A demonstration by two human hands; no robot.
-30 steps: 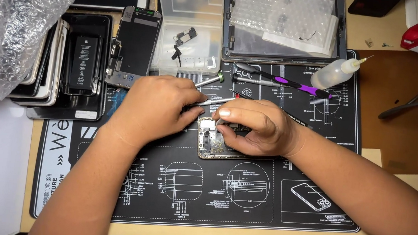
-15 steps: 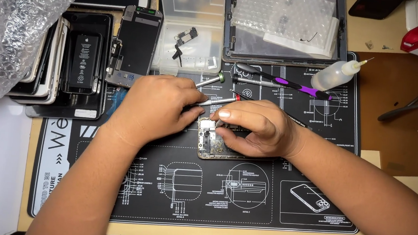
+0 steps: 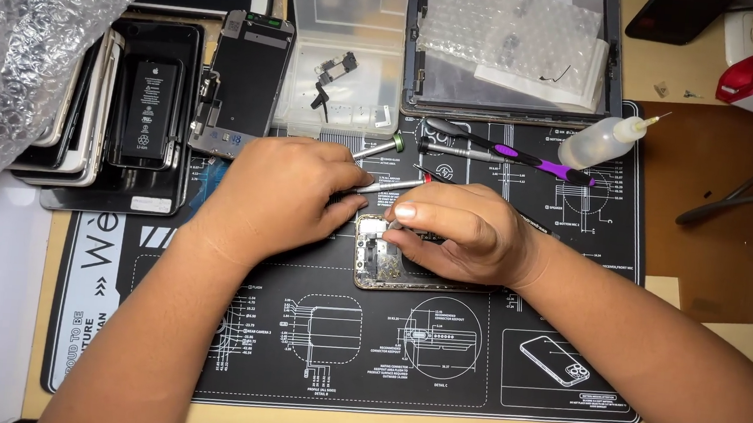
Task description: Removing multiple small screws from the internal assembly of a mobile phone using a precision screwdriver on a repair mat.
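An opened phone body (image 3: 380, 261) lies on a black repair mat (image 3: 436, 368) with white diagrams. My left hand (image 3: 284, 195) rests at the phone's left end, its fingers closed over a thin silver tool (image 3: 386, 185). My right hand (image 3: 464, 232) covers the right part of the phone, fingers curled down onto its inner parts. What my right fingertips grip is hidden.
Several screwdrivers (image 3: 506, 155) and a squeeze bottle (image 3: 601, 141) lie at the mat's far edge. Stacked phone parts with a battery (image 3: 147, 108), a screen assembly (image 3: 243, 85), a clear parts tray (image 3: 340, 52), a tablet with bubble wrap (image 3: 515, 43) and a bubble-wrap bag (image 3: 32, 41) stand behind.
Both hands have stayed over the phone with only slight finger movement. The phone has not shifted.
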